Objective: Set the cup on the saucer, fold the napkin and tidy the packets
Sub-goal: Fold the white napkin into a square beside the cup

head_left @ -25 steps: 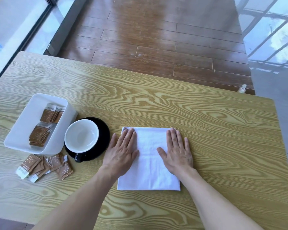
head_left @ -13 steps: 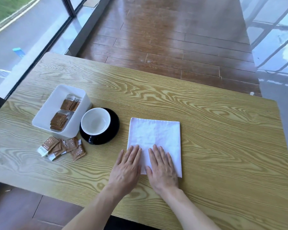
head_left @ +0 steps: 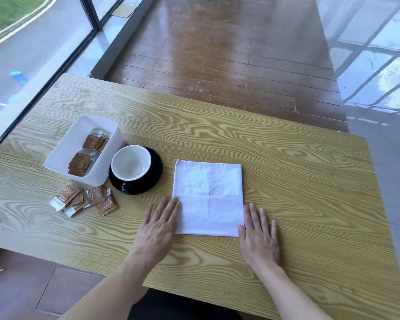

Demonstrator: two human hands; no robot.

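A white folded napkin (head_left: 208, 197) lies flat on the wooden table (head_left: 298, 181). My left hand (head_left: 158, 225) lies flat at its near left corner, fingers straight. My right hand (head_left: 260, 236) lies flat at its near right corner, thumb at the napkin's edge. A white cup (head_left: 131, 162) sits on a black saucer (head_left: 155, 169) left of the napkin. Several brown packets (head_left: 86, 200) lie loose on the table in front of a white box (head_left: 62, 151), which holds more brown packets (head_left: 88, 153).
Beyond the table's far edge is brown wooden floor (head_left: 229, 54). A glass wall with a dark frame (head_left: 88, 17) runs along the left. The table's near edge is close to my arms.
Both hands slid apart from the napkin's near middle to its near corners. The camera view pulled back a little.
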